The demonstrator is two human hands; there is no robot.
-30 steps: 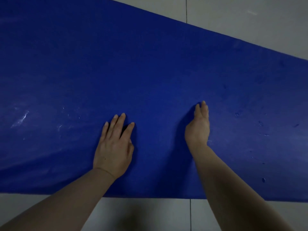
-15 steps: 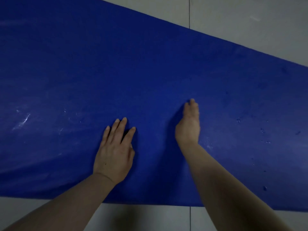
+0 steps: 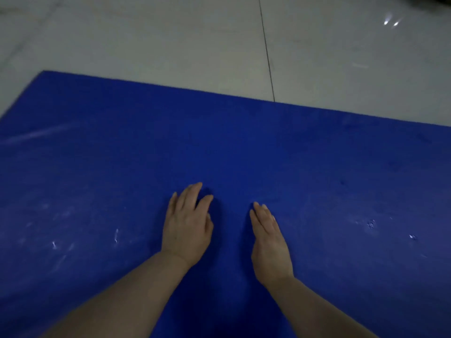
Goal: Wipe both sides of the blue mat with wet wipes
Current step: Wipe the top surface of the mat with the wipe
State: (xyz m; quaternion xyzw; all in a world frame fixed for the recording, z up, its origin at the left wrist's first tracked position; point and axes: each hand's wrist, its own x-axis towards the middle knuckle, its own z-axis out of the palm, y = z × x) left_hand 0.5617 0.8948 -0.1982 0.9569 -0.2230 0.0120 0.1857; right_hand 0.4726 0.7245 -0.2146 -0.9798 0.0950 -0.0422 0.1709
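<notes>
Mat (image 3: pixel 317 167) lying flat on floor (image 3: pixel 170 45), under both grips. Left hand (image 3: pixel 186 228) pressing flat, fingers straight; right hand (image 3: pixel 269 242) resting edge-on, released, holding nothing. No wipe visible. Mat looking soft, light, floppy; likely best gripping at far edge for flipping.

The view has tipped up since a moment ago: the blue mat (image 3: pixel 317 167) now shows its far edge and left corner, with much grey tiled floor (image 3: pixel 170 40) beyond it. On the mat, the right hand (image 3: pixel 269 242) has come closer to the left hand (image 3: pixel 186 228) and lies flatter, fingers together.
</notes>
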